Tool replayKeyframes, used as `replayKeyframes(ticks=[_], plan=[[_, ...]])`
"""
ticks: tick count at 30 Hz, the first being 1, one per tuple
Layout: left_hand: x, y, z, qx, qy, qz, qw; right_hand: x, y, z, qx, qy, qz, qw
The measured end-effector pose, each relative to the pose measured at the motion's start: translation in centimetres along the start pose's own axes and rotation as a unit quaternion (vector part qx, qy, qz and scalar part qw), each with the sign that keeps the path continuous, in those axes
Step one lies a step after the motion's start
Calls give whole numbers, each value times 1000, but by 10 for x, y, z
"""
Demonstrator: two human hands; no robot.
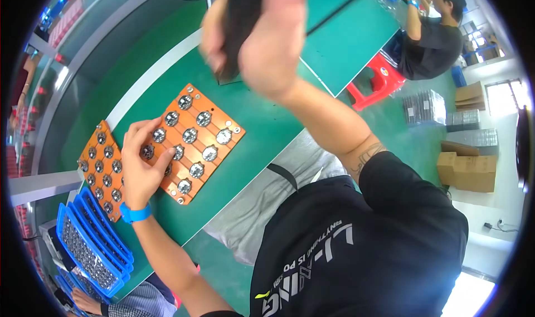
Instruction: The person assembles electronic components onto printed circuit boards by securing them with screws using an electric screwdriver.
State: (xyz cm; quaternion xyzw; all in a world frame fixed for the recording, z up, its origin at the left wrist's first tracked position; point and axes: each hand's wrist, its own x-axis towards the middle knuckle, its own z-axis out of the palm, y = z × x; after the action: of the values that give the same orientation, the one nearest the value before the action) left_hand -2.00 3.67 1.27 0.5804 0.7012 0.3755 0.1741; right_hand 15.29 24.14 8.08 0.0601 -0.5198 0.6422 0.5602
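The right grip (271,55) holds a dark, blurred object (242,18). The left grip (144,163), spread, touches the left edge of the orange plate (207,137); this plate lies on the green desk (262,141), with free room toward the right.

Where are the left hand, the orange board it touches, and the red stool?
Left hand (140,169): head view, back of the hand.
Orange board (207,136): head view, bare surface near middle.
Red stool (385,83): head view, its seat.
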Motion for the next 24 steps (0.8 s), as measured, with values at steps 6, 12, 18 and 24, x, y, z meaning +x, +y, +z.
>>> replayKeyframes(ticks=[6, 12, 18, 24], plan=[[1, -1, -4, -12, -22, -28, 999, 22, -27, -39, -195, 122, -4, 973], [1, -4, -3, -33, -14, -20, 999, 7, -13, -44, -173, 139, 29, 975], [-1, -6, -2, -44, -11, -29, 999, 3, -27, -36, -202, 72, 103, 971], [3, -4, -3, -45, 2, -27, 999, -27, 18, 13, 12, -15, 125, 992]])
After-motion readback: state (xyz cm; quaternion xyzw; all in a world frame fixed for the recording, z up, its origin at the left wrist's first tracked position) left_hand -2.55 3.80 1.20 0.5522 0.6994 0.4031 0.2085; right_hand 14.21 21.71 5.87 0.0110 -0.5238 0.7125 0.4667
